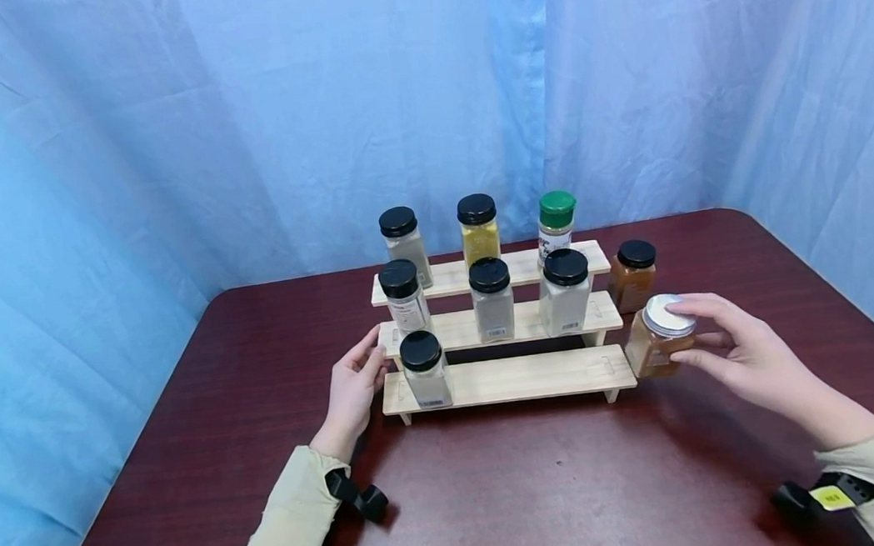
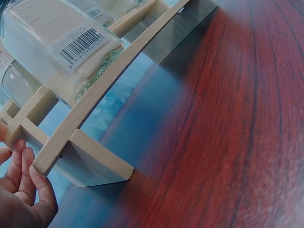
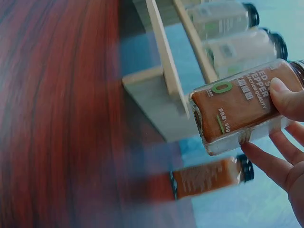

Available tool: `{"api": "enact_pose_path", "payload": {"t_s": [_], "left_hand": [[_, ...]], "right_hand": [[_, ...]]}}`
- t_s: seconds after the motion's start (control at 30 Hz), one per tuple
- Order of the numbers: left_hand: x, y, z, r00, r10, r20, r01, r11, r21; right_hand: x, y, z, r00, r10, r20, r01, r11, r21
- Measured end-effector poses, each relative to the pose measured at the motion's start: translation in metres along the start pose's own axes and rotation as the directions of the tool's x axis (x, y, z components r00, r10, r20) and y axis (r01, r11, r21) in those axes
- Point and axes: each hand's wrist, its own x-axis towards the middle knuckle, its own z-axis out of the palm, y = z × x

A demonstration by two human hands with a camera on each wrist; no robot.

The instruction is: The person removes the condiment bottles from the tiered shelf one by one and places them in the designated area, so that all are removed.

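Observation:
My right hand [image 1: 750, 354] grips a spice jar [image 1: 654, 347] of red-brown powder by its upper part, beside the right end of a three-step wooden spice rack [image 1: 526, 378]. Its lid gleams pale in the head view. In the right wrist view, the held jar [image 3: 237, 102] is tilted, with "PEPPER" legible on its label. At the rack's left end, my left hand [image 1: 354, 391] holds the board ends, and its fingers [image 2: 45, 190] curl at the wood in the left wrist view. Close to that hand, a black-lidded jar [image 1: 427, 384] stands on the lowest step.
Behind the held jar, another red-brown jar [image 1: 633, 282] stands on the dark red table [image 1: 495, 486]. Three jars stand on the middle step, including a pale one [image 1: 565, 303]. The top step bears a yellow jar [image 1: 480, 241] and a green-capped jar [image 1: 556, 220]. Blue curtains [image 1: 359, 102] hang behind.

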Motion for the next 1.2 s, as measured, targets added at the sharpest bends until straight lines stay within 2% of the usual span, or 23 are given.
{"api": "enact_pose_path", "payload": {"t_s": [0.17, 0.4, 0.53, 0.7, 0.9, 0.97, 1.2], "left_hand": [[-0.001, 0.001, 0.001, 1.000, -0.006, -0.007, 0.006, 1.000, 0.005], [-0.001, 0.002, 0.001, 1.000, -0.018, -0.011, 0.018, 1.000, -0.004], [0.000, 0.001, 0.001, 1.000, -0.015, -0.005, 0.015, 1.000, -0.001], [0.001, -0.001, 0.000, 1.000, -0.008, -0.006, 0.008, 1.000, 0.008], [0.001, -0.002, 0.000, 1.000, -0.002, 0.003, 0.002, 1.000, 0.015], [0.001, -0.001, 0.000, 1.000, -0.003, 0.005, 0.003, 1.000, 0.017], [0.002, -0.001, 0.000, 1.000, -0.017, -0.001, 0.017, 1.000, 0.014]], "right_hand": [[-0.005, 0.010, -0.007, 0.997, 0.078, -0.017, -0.079, 0.991, -0.106], [-0.012, 0.025, -0.016, 0.984, 0.171, -0.042, -0.177, 0.957, -0.230], [-0.015, 0.033, -0.022, 0.974, 0.221, -0.040, -0.224, 0.940, -0.258], [-0.014, 0.042, -0.029, 0.970, 0.242, -0.035, -0.242, 0.930, -0.278], [-0.012, 0.053, -0.037, 0.972, 0.234, -0.037, -0.230, 0.898, -0.375], [-0.010, 0.056, -0.038, 0.969, 0.245, -0.036, -0.240, 0.891, -0.386], [-0.005, 0.068, -0.042, 0.945, 0.324, -0.042, -0.319, 0.888, -0.331]]}}
